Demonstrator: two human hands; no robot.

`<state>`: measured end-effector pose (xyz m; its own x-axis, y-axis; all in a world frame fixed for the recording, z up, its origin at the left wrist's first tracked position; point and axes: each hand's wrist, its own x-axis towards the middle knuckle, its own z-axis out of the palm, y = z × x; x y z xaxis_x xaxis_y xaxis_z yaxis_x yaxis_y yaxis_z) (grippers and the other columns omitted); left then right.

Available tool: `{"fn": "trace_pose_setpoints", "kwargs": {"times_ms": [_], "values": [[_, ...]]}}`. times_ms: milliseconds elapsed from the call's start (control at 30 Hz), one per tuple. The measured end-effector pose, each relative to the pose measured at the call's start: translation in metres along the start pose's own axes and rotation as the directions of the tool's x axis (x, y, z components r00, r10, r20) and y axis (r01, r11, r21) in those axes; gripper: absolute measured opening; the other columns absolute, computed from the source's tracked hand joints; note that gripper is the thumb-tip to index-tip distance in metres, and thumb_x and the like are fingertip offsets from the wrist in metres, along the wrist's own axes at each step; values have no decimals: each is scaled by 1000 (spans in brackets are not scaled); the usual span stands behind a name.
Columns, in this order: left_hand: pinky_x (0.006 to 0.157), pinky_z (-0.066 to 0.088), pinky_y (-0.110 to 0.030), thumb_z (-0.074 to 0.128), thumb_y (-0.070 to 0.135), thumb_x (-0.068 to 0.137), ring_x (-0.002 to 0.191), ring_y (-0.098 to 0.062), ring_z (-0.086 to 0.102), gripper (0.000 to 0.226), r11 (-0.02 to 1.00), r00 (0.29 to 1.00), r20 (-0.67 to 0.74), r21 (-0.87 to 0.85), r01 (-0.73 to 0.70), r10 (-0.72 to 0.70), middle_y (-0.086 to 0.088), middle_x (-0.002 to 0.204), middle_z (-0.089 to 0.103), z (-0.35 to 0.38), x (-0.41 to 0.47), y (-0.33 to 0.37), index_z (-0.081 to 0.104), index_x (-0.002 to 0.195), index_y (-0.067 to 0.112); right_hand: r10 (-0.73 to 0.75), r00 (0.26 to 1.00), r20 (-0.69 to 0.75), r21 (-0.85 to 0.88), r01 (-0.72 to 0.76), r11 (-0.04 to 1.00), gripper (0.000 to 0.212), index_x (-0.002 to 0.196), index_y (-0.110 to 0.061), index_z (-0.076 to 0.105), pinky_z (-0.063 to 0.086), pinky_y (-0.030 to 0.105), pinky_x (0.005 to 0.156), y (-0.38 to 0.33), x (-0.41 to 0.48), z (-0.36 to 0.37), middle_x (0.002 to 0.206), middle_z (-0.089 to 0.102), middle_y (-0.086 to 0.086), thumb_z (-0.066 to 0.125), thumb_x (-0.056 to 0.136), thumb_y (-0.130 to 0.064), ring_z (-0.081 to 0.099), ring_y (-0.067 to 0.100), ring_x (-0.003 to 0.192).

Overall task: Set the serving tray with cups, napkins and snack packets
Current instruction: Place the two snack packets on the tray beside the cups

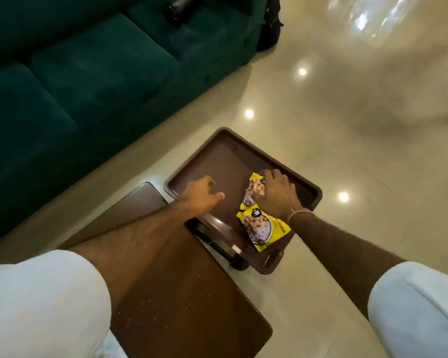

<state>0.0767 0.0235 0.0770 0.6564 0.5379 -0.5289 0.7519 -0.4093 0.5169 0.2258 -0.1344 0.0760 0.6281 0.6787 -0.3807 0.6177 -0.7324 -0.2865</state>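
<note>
Head view shows us looking down at a brown serving tray (217, 161) that sits on a small dark tabletop (181, 293) beside a green sofa (75, 73). Our right hand (276, 193) rests on the far snack packet (255, 188), fingers curled over its upper edge, so this grip is closed on the packet as it lies in the tray. A second yellow packet (263, 229) lies just nearer us, touching the first and overhanging the tray's near rim. Our left hand (201, 193) hovers above the bare middle of the tray, fingers loosely bent and holding nothing.

We judge the step in hand to be settling the packets. To do it well, we should press the far packet flat and square it to the tray's side, then draw the near one fully inside the rim so it cannot slide off. Keeping both packets to the right side would leave the open left and far part free for cups and napkins, none of which we can see yet.
</note>
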Motion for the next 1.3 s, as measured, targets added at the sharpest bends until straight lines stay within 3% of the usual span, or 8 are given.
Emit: {"fn": "trace_pose_setpoints", "kwargs": {"times_ms": [167, 433, 567, 733, 867, 1000, 1133, 1300], "values": [[76, 44, -25, 71, 45, 83, 94, -16, 61, 41, 994, 992, 112, -89, 67, -57, -2, 115, 68, 68, 36, 14, 64, 115, 19, 187, 982, -17, 130, -183, 974, 62, 128, -8, 46, 51, 48, 90, 58, 10, 28, 125, 52, 18, 64, 87, -50, 56, 41, 112], [107, 39, -45, 72, 28, 78, 130, -30, 40, 76, 986, 983, -90, 57, -154, 159, -8, 146, 42, 105, 94, 49, 38, 145, 21, 232, 973, -7, 243, -223, 944, 77, 116, -16, 45, 54, 45, 85, 87, -16, 79, 111, 61, 10, 54, 76, -81, 59, 29, 99], [105, 41, -45, 67, 19, 71, 129, -31, 41, 81, 919, 935, 128, 181, -351, 332, -6, 142, 50, 99, 119, 76, 40, 147, 24, 243, 970, 10, 366, -230, 902, 87, 120, -19, 36, 58, 47, 83, 90, -29, 95, 115, 64, 8, 64, 67, -81, 66, 30, 100], [95, 43, -43, 86, 38, 62, 113, -25, 59, 57, 858, 918, 274, 353, -374, 287, 0, 114, 68, 99, 130, 89, 65, 113, 24, 331, 932, 145, 506, -357, 785, 70, 109, -28, 44, 61, 38, 79, 97, -28, 105, 99, 63, -11, 84, 62, -62, 68, 16, 92], [68, 50, -27, 88, 40, 61, 84, -18, 67, 42, 933, 923, 304, 197, -302, 235, 2, 92, 72, 88, 129, 70, 69, 92, 18, 247, 930, 271, 714, -366, 597, 57, 98, -30, 68, 57, 20, 68, 100, -24, 91, 91, 77, -14, 91, 52, -54, 74, 4, 82], [78, 55, -30, 86, 38, 63, 90, -19, 70, 44, 987, 974, 162, -62, -151, 159, 0, 96, 76, 70, 116, 40, 72, 100, 17, 108, 947, 302, 848, -318, 423, 48, 106, -18, 72, 59, 22, 64, 85, -10, 66, 98, 80, 0, 92, 63, -25, 77, 15, 85], [85, 57, -33, 87, 16, 67, 93, -19, 72, 41, 883, 995, 78, -469, -12, 55, -2, 99, 76, 46, 95, 4, 71, 104, 13, 29, 958, 287, 836, -265, 480, 42, 108, -8, 70, 62, 29, 68, 51, 14, 46, 94, 80, 5, 88, 69, -12, 78, 21, 84], [92, 55, -38, 87, 7, 69, 99, -19, 70, 52, 713, 994, -24, -698, 59, -105, -3, 107, 75, 4, 56, -59, 64, 114, 14, -138, 933, 332, 806, -205, 555, 43, 110, -10, 70, 60, 26, 63, -16, 29, 33, 95, 80, 6, 87, 71, -12, 78, 22, 84]]}}
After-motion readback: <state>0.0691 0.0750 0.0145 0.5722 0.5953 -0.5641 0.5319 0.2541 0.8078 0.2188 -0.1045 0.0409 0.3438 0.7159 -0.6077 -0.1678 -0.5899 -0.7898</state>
